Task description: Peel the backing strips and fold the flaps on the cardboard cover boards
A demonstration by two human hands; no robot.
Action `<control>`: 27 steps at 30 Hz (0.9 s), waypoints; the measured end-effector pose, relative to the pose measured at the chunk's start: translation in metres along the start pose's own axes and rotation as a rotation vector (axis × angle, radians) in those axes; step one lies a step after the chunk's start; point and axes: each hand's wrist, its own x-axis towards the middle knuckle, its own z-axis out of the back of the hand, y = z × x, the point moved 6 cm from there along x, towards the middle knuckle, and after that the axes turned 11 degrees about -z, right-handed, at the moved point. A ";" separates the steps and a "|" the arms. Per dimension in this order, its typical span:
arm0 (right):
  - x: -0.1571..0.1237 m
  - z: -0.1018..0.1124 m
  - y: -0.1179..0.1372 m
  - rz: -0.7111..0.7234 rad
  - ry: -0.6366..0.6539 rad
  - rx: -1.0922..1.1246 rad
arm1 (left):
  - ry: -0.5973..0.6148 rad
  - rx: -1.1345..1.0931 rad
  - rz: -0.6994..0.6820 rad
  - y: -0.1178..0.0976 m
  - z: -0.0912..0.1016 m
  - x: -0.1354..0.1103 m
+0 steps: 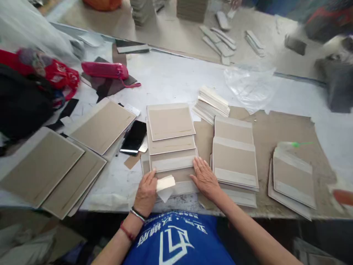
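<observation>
Overlapping brown cardboard panels with pale edging (171,121) lie in a staggered row in front of me. My left hand (146,191) is closed on a small bundle of cream paper slips (165,183), with a thin white sheet (165,195) hanging below it. Its fingertips touch the left edge of a lower panel. On the right edge of the same panels, my right hand (205,177) rests with fingers stretched and holds nothing. Beside it stands another pile of panels (234,160), each with pale strips across it.
More panels (44,167) lie fanned at the left. A black phone (134,137) sits near the middle row. Behind are a stack of cream strips (212,103), clear plastic (249,84) and a pink pouch (104,70). A smaller panel pile (293,178) is at the right.
</observation>
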 end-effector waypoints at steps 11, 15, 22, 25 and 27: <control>0.001 0.026 0.016 -0.127 -0.084 0.278 | -0.077 -0.286 0.047 -0.015 0.025 -0.006; 0.001 0.027 0.028 -0.074 -0.105 0.260 | -0.071 -0.211 0.006 -0.028 0.021 -0.008; -0.001 0.017 0.045 0.003 -0.110 0.159 | -0.103 0.028 -0.034 -0.017 0.008 -0.004; -0.002 0.005 0.048 0.052 -0.083 0.111 | -0.103 0.031 -0.040 -0.011 0.002 -0.004; -0.003 0.002 0.048 0.045 -0.068 0.139 | -0.117 -0.068 -0.004 -0.008 0.005 -0.005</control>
